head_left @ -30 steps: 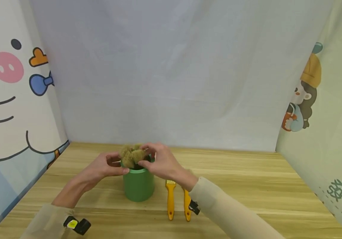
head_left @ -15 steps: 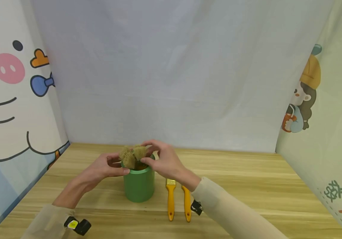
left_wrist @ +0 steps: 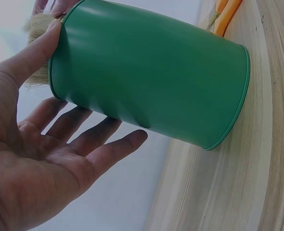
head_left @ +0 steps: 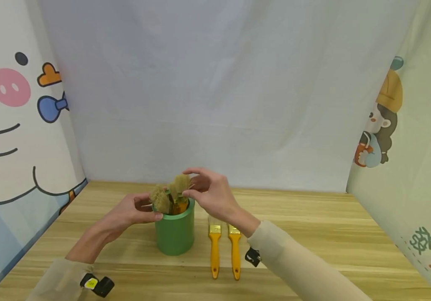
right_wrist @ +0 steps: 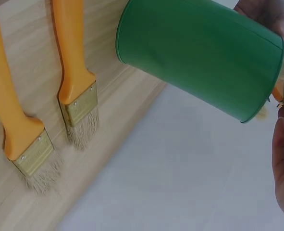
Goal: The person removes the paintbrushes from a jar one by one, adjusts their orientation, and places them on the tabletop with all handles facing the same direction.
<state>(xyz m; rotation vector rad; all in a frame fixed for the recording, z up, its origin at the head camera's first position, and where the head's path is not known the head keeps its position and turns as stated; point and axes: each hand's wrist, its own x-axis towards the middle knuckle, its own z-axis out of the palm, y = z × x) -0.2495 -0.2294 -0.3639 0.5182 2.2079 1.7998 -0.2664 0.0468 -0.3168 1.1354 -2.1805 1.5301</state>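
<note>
A green cylindrical pot (head_left: 175, 235) stands on the table with several bristle-up paintbrushes (head_left: 160, 198) in it. My left hand (head_left: 134, 209) holds the pot at its rim; the left wrist view shows the thumb on the rim and the fingers (left_wrist: 110, 151) along the side. Over the pot's right side, my right hand (head_left: 215, 194) pinches a paintbrush (head_left: 182, 184) near its bristles. That brush's metal band and part of its orange handle show above the rim, and its lower handle is hidden inside the pot.
Two yellow-handled paintbrushes (head_left: 215, 251) lie side by side on the wooden table (head_left: 313, 238), right of the pot, bristles pointing away. A grey cloth (head_left: 215, 92) hangs behind the table, and printed panels (head_left: 12, 138) stand at both sides.
My right hand has moved up and to the right, raising the pinched brush so its metal band and handle show. The left hand keeps its hold on the pot.
</note>
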